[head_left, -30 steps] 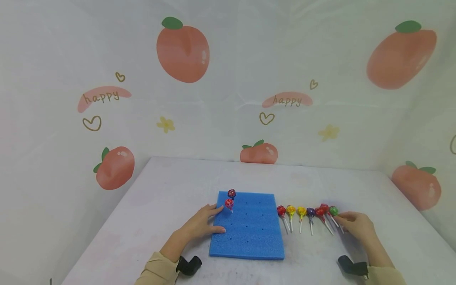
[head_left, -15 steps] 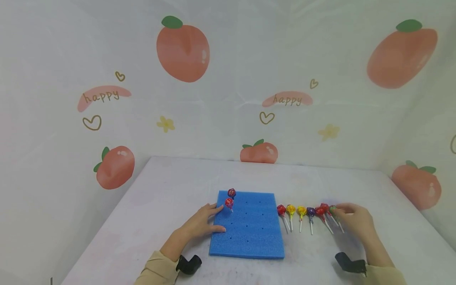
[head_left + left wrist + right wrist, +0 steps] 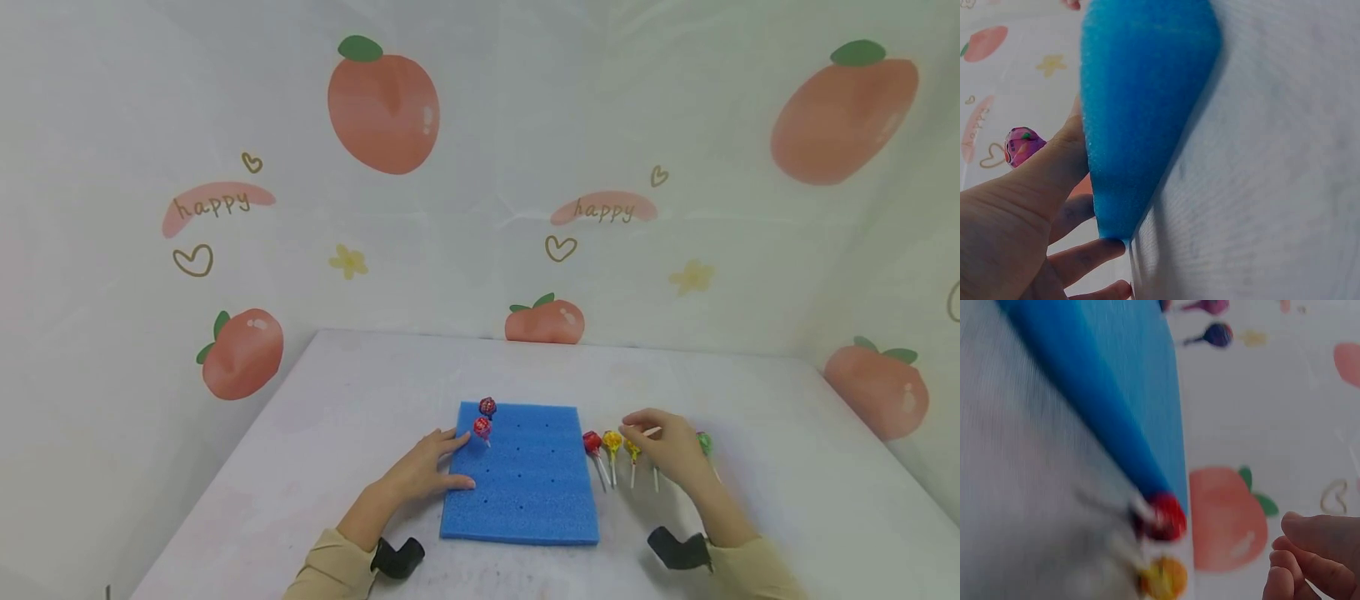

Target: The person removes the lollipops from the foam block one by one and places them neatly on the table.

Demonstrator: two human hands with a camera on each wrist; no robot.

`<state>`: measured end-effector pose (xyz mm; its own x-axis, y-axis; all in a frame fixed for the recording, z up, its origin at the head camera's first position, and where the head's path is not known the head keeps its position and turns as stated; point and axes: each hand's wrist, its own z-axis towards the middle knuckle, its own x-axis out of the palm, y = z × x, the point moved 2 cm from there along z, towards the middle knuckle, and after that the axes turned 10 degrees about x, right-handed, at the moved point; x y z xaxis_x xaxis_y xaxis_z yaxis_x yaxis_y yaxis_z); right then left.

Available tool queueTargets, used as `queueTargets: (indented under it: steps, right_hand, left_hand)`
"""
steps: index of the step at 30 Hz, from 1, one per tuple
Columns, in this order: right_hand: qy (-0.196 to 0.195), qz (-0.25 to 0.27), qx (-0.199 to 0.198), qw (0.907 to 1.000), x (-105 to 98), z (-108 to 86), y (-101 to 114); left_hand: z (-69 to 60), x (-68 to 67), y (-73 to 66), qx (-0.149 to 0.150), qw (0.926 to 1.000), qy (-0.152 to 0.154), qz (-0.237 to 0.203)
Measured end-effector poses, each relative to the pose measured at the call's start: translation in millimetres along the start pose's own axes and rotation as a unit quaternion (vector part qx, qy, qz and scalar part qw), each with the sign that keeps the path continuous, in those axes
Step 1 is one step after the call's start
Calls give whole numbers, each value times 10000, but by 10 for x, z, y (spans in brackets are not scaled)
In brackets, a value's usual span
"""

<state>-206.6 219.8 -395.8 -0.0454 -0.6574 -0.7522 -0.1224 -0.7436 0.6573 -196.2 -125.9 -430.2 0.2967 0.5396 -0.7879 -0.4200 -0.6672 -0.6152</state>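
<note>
A blue foam board with rows of small holes lies on the table. Two lollipops stand in its far left part, a dark red one and a pinkish red one. My left hand rests along the board's left edge, its fingers and thumb spread and touching the foam. Over the row of loose lollipops hovers my right hand, fingers loosely bent, with nothing visible in them. A red lollipop, a yellow lollipop and another yellow one lie left of or beneath it; it hides several others.
A green lollipop lies right of my right hand. Black wrist devices sit at both sleeves. A white cloth backdrop with printed peaches rises behind the white table.
My right hand has left the green lollipop at the row's right end and moved left above the middle lollipops. The green one stays on the table. The left hand has kept its place.
</note>
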Motion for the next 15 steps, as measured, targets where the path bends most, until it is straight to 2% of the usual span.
queueTargets:
  steps: [7,15]
  right_hand:
    - [413,599,-555,9958,345,-43,336]
    - [767,727,-992,9894,673,-71,658]
  left_hand:
    - [5,15,8,-38,10000,3,1]
    - [27,18,37,-41,10000,15,-1]
